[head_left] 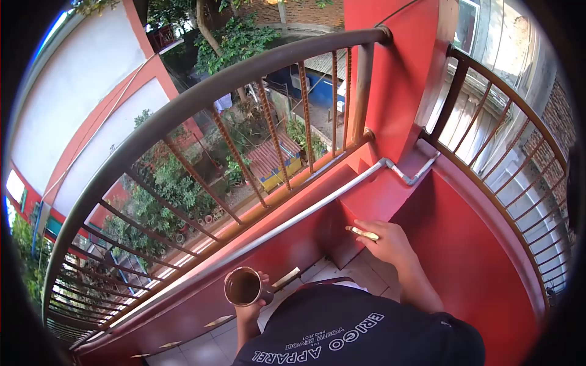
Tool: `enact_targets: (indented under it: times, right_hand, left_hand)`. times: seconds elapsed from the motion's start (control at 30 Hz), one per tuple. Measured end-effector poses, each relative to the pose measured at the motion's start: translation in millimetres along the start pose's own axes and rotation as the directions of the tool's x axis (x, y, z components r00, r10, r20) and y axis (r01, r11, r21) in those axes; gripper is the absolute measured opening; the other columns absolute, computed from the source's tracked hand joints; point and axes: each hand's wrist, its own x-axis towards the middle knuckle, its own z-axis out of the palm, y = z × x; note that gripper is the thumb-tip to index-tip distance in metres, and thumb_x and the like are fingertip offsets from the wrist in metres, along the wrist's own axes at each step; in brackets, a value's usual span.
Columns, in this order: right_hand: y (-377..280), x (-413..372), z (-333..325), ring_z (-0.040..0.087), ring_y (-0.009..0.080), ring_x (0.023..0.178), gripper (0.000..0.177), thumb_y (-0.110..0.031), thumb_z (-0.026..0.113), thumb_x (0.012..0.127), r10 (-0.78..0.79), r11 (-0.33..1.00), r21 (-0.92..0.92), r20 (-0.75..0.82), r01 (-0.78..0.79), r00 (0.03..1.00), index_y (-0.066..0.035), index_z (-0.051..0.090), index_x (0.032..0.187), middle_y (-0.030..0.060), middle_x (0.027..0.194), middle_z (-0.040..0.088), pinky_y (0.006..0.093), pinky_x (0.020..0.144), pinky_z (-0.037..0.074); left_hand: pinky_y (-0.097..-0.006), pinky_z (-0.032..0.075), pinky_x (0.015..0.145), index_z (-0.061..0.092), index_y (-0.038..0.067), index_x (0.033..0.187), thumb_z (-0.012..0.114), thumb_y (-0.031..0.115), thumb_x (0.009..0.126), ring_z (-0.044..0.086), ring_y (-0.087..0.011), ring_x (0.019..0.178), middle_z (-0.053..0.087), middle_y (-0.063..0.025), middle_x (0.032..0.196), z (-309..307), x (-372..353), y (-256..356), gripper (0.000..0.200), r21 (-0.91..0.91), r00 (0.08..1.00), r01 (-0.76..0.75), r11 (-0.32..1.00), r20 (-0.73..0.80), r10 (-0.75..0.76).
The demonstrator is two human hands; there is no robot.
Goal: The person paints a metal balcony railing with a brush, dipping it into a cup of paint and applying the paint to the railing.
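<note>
My left hand [255, 304] grips a round metal can [243, 286] with dark liquid inside, held low in front of my black shirt. My right hand [387, 242] reaches forward and holds a small paintbrush [362, 232] with a pale handle against the red wall of the corner pillar [390, 195]. The brush tip touches the red surface just below the grey pipe. Both hands stay apart, the can to the left and lower.
A grey pipe [293, 215] runs along the top of the red parapet wall [287, 250]. A brown metal railing [201, 100] curves above it, and a second railing [506, 140] stands at right. Pale floor tiles [201, 351] lie below. Rooftops and trees lie far below outside.
</note>
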Motion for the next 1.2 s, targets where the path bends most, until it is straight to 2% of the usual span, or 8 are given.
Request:
enact_targets:
  times: [0.13, 0.27, 0.6, 0.7, 0.8, 1.0, 1.1, 1.2]
  right_hand:
    - [22.0, -15.5, -16.4, 0.068, 0.0332, 0.084, 0.032, -0.022, 0.076, 0.083, 0.096, 0.995, 0.020, -0.118, -0.094, 0.988, -0.013, 0.072, 0.113, 0.0106, 0.096, 0.071, 0.0407, 0.073, 0.055]
    - [43.0, -37.1, -36.8, 0.067, 0.0350, 0.081, 0.028, -0.021, 0.076, 0.081, 0.205, 0.978, 0.000, -0.134, -0.207, 0.969, -0.011, 0.072, 0.107, 0.0117, 0.089, 0.069, 0.0420, 0.070, 0.055]
    - [82.1, -98.9, -57.1, 0.066, 0.0344, 0.076, 0.023, -0.016, 0.080, 0.076, 0.360, 0.930, 0.039, -0.293, -0.365, 0.886, -0.008, 0.073, 0.096, 0.0120, 0.084, 0.067, 0.0413, 0.066, 0.053]
    - [87.9, -107.7, -65.4, 0.066, 0.0335, 0.074, 0.021, -0.015, 0.081, 0.074, 0.398, 0.914, 0.029, -0.265, -0.406, 0.878, -0.008, 0.075, 0.093, 0.0114, 0.082, 0.066, 0.0403, 0.065, 0.052]
    - [95.1, -108.2, -72.4, 0.066, 0.0322, 0.073, 0.021, -0.016, 0.082, 0.073, 0.410, 0.909, 0.035, -0.247, -0.415, 0.878, -0.008, 0.076, 0.092, 0.0106, 0.081, 0.066, 0.0395, 0.065, 0.052]
    - [108.0, -97.9, -81.4, 0.065, 0.0297, 0.070, 0.023, -0.017, 0.084, 0.071, 0.389, 0.917, 0.020, -0.270, -0.399, 0.881, -0.010, 0.077, 0.092, 0.0089, 0.081, 0.064, 0.0389, 0.064, 0.052]
    - [115.4, -89.4, -84.9, 0.065, 0.0288, 0.071, 0.025, -0.018, 0.085, 0.071, 0.371, 0.923, -0.001, -0.250, -0.384, 0.894, -0.010, 0.078, 0.093, 0.0081, 0.083, 0.065, 0.0386, 0.064, 0.052]
    - [123.1, -80.7, -85.6, 0.067, 0.0283, 0.072, 0.025, -0.020, 0.084, 0.073, 0.358, 0.931, 0.005, -0.200, -0.364, 0.912, -0.011, 0.078, 0.095, 0.0075, 0.086, 0.067, 0.0381, 0.065, 0.052]
  left_hand:
    - [-0.0438, 0.057, 0.087, 0.030, 0.010, 0.150, 0.099, 0.022, 0.056, 0.067, -0.0292, 0.105, 0.064, -0.0162, 0.122, 34.6, 25.9, -1.2, 0.117, -0.052, 0.996, 0.060, 0.997, 0.064, -0.056]
    - [-0.0449, 0.058, 0.089, 0.050, 0.001, 0.137, 0.097, 0.032, 0.059, 0.068, -0.0276, 0.103, 0.066, -0.0124, 0.118, 97.5, 58.0, 18.5, 0.097, 0.002, 0.990, 0.053, 0.999, 0.129, -0.053]
    - [-0.0437, 0.056, 0.091, 0.046, 0.002, 0.141, 0.097, 0.031, 0.060, 0.064, -0.0277, 0.112, 0.061, -0.0137, 0.129, 158.1, 113.2, -25.4, 0.100, -0.019, 0.920, 0.071, 0.997, 0.387, -0.058]
    - [-0.0403, 0.052, 0.097, 0.046, 0.002, 0.141, 0.098, 0.021, 0.061, 0.060, -0.0238, 0.121, 0.060, -0.0121, 0.132, 174.7, 121.7, -27.1, 0.097, -0.045, 0.887, 0.150, 0.988, 0.448, -0.115]
    - [-0.0433, 0.054, 0.093, 0.045, 0.003, 0.141, 0.098, 0.030, 0.060, 0.063, -0.0271, 0.114, 0.061, -0.0139, 0.130, 182.5, 122.6, -29.7, 0.100, 0.060, 0.860, 0.155, 0.986, 0.484, -0.165]
    - [-0.0406, 0.053, 0.095, 0.049, 0.002, 0.137, 0.098, 0.029, 0.061, 0.064, -0.0244, 0.112, 0.063, -0.0115, 0.124, 175.2, 104.5, -40.5, 0.094, 0.181, 0.858, 0.241, 0.954, 0.420, -0.296]
    - [-0.0321, 0.057, 0.079, 0.052, 0.002, 0.130, 0.097, 0.011, 0.063, 0.066, -0.0168, 0.098, 0.066, -0.0086, 0.111, 184.6, 95.2, -33.5, 0.082, 0.132, 0.873, 0.289, 0.948, 0.371, -0.317]
    - [-0.0323, 0.056, 0.082, 0.051, 0.001, 0.131, 0.096, 0.014, 0.064, 0.067, -0.0166, 0.098, 0.067, -0.0082, 0.111, 178.2, 90.6, -34.4, 0.082, 0.265, 0.882, 0.217, 0.939, 0.358, -0.305]
